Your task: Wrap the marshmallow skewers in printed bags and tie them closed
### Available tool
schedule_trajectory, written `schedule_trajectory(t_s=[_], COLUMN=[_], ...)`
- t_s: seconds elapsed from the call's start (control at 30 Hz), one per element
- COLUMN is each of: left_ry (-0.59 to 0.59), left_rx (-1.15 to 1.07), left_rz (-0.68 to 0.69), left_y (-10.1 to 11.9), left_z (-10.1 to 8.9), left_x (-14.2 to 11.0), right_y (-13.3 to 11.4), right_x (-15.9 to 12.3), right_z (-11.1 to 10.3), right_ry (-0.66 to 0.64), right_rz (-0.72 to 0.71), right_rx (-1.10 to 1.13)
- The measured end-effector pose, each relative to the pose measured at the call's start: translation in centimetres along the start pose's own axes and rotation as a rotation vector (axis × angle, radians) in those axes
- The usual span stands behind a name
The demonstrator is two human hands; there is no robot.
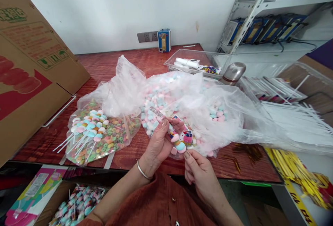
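Observation:
My left hand (162,139) is closed on a small clear printed wrapper with a barcode label (157,112) at its upper end. At the wrapper's lower end sits a marshmallow lollipop (180,146) of pink, blue and white pieces. Against its bottom end, my right hand (197,167) pinches thumb to finger; the stick is hidden there. Behind both hands lies a large clear bag of pastel marshmallows (158,94), with small printed wrappers (186,136) on it. To the left, several finished marshmallow lollipops (91,126) rest on a bag of coloured cereal rings (117,136).
A cardboard box (33,52) stands at left. An open box of wrapped lollipops (78,201) is below the table edge. Behind are a clear tray (169,61) and a metal cup (234,71). White sticks (299,122) and yellow packaging strips (291,170) lie right.

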State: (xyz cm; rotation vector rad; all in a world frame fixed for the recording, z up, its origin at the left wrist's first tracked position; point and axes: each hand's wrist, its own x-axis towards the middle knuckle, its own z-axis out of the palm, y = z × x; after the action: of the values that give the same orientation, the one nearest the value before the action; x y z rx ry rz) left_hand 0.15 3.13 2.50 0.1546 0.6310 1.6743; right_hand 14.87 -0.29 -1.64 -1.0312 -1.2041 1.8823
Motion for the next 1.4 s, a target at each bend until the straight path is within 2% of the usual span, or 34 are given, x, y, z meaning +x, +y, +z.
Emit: schedule_trajectory(t_s=[0.07, 0.17, 0.37, 0.47, 0.6, 0.67, 0.8, 0.97, 1.07, 1.13, 1.2, 1.33, 1.4], left_ry=[0.080, 0.171, 0.209, 0.159, -0.004, -0.035, 0.025, 0.095, 0.103, 0.066, 0.017, -0.024, -0.025], left_rx=[-0.047, -0.086, -0.114, -0.076, 0.081, 0.159, 0.168, 0.065, 0.027, 0.043, 0.100, 0.137, 0.120], left_rz=[-0.020, -0.050, -0.072, -0.082, -0.043, -0.027, -0.037, -0.081, -0.089, -0.068, -0.040, -0.024, -0.023], left_y=[-0.2, -0.4, 0.0, 0.1, 0.2, 0.2, 0.1, -0.3, -0.3, -0.2, -0.1, 0.0, 0.0], left_z=[0.3, 0.7, 1.4, 1.5, 1.1, 0.8, 0.4, 0.6, 0.9, 1.0, 1.0, 0.7, 0.5], left_x=[0.0, 0.0, 0.1, -0.3, -0.9, -1.0, -0.9, -0.5, -0.5, -0.5, -0.5, -0.5, -0.4], right_y=[0.1, -0.1, -1.0, -1.4, -1.8, -2.0, -2.0, -1.4, -1.1, -1.0, -1.1, -1.8, -2.1], right_x=[-0.1, -0.4, -0.8, -0.8, -0.8, -0.9, -1.0, -0.8, -0.8, -0.8, -0.9, -1.0, -1.1], right_z=[0.1, 0.1, 0.2, 0.1, -0.3, -0.5, -0.7, -1.1, -1.3, -1.4, -1.4, -1.3, -1.2], right_ry=[-0.010, 0.023, 0.051, 0.109, 0.186, 0.192, 0.231, 0.344, 0.386, 0.427, 0.434, 0.372, 0.336], right_rz=[-0.002, -0.063, -0.111, -0.189, -0.279, -0.324, -0.505, -0.897, -0.997, -0.989, -0.900, -0.535, -0.398], right_rx=[0.010, -0.128, -0.243, -0.347, -0.475, -0.527, -0.720, -1.115, -1.254, -1.223, -1.095, -0.749, -0.605])
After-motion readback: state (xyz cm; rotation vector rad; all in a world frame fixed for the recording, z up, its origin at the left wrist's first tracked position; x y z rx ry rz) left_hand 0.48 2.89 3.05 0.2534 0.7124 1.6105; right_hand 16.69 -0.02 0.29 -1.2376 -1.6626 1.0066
